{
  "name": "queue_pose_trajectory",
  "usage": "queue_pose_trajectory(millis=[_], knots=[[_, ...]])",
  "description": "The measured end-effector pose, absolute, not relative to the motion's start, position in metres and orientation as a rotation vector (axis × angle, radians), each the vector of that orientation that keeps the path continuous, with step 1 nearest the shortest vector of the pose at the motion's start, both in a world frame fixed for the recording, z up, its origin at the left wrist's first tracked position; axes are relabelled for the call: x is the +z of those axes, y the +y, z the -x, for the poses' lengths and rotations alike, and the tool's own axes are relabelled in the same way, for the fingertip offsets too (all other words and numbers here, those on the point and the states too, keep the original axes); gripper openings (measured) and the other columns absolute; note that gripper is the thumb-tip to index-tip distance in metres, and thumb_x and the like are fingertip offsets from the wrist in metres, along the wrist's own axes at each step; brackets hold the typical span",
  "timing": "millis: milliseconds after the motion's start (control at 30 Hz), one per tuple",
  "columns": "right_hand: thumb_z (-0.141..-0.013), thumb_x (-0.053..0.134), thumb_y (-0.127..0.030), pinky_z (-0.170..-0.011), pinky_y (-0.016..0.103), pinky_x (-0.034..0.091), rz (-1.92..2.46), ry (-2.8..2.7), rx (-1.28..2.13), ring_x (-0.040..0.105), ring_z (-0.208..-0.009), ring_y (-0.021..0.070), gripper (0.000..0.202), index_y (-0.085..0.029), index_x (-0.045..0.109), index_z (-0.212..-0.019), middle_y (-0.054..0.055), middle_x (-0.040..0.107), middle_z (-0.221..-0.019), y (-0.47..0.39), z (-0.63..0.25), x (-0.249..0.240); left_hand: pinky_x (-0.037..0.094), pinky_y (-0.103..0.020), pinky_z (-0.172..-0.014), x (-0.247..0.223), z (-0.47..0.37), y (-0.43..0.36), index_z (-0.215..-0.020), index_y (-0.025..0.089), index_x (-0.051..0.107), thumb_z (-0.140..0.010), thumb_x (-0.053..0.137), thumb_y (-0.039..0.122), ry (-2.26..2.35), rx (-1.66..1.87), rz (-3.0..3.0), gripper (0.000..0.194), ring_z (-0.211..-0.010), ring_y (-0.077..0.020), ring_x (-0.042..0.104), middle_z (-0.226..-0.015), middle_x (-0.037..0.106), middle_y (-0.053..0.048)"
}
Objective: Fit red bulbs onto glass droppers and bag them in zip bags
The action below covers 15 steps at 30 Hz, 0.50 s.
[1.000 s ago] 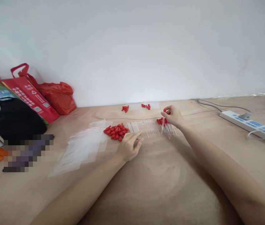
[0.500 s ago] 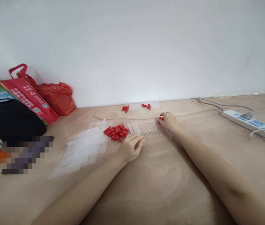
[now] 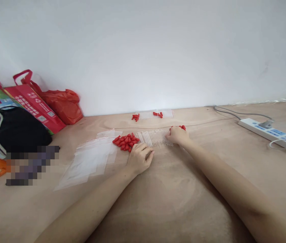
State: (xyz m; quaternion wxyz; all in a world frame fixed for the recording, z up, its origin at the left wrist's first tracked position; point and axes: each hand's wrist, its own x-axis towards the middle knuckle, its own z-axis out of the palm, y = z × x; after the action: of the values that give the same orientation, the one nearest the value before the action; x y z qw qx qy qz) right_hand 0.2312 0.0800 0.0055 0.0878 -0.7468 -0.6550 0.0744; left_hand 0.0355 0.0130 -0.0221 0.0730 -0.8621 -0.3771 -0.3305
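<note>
My left hand (image 3: 140,158) rests on the table at the lower right edge of a pile of red teardrop-shaped rubber bulbs (image 3: 125,141). Its fingers curve loosely, with a gap between thumb and fingers. To its upper right lies a row of thin clear tubes (image 3: 155,138), side by side. At the right end of this row is my right hand (image 3: 177,135), fingers bent together and pointing down. What its fingertips pinch is hidden behind the hand. More red bulbs (image 3: 182,127) show just beyond its knuckles.
Flat clear zip bags (image 3: 92,158) overlap left of the pile. By the wall lies another bag (image 3: 168,113) with small red bulb groups (image 3: 135,117) near it. A power strip (image 3: 271,133) sits right; shopping bags (image 3: 35,104) and a black drawstring bag (image 3: 23,131) stand left.
My right hand has shifted slightly left and down, turning so its back covers the fingertips; more red bulbs show behind it. My left hand has hardly moved.
</note>
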Motion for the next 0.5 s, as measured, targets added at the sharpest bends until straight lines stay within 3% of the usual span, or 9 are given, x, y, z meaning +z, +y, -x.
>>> queue_pose_trajectory(millis=[167, 400, 500], knots=[[-0.07, 0.052, -0.029, -0.078, 0.037, 0.039, 2.244, -1.937, 0.234, 0.053, -0.097, 0.0273, 0.026, -0.013, 0.061, -0.089, 0.015, 0.061, -0.094, 0.08, -0.228, 0.004, 0.037, -0.032, -0.067, -0.015, -0.031, 0.015, -0.065, 0.017, 0.055, -0.078, 0.049, 0.025, -1.149, -0.936, 2.545, 0.016, -0.068, -0.0172, 0.052, -0.068, 0.057, -0.003], [-0.071, 0.049, -0.025, -0.079, 0.036, 0.039, 2.231, -1.939, 0.255, 0.053, -0.098, 0.0272, 0.027, -0.012, 0.06, -0.092, 0.016, 0.06, -0.097, 0.08, -0.228, 0.005, 0.039, -0.034, -0.07, 0.006, 0.004, 0.046, -0.083, 0.018, 0.063, -0.074, 0.054, 0.027, -1.577, -0.924, 2.302, 0.015, -0.075, -0.0206, 0.052, -0.077, 0.058, -0.005], [-0.072, 0.047, -0.025, -0.078, 0.035, 0.039, 2.227, -1.935, 0.252, 0.054, -0.096, 0.0267, 0.026, -0.012, 0.061, -0.089, 0.016, 0.062, -0.094, 0.08, -0.228, 0.009, 0.038, -0.036, -0.069, 0.009, 0.011, 0.055, -0.081, 0.021, 0.066, -0.075, 0.054, 0.029, -1.656, -0.813, 2.328, 0.016, -0.075, -0.0219, 0.052, -0.079, 0.059, -0.005]])
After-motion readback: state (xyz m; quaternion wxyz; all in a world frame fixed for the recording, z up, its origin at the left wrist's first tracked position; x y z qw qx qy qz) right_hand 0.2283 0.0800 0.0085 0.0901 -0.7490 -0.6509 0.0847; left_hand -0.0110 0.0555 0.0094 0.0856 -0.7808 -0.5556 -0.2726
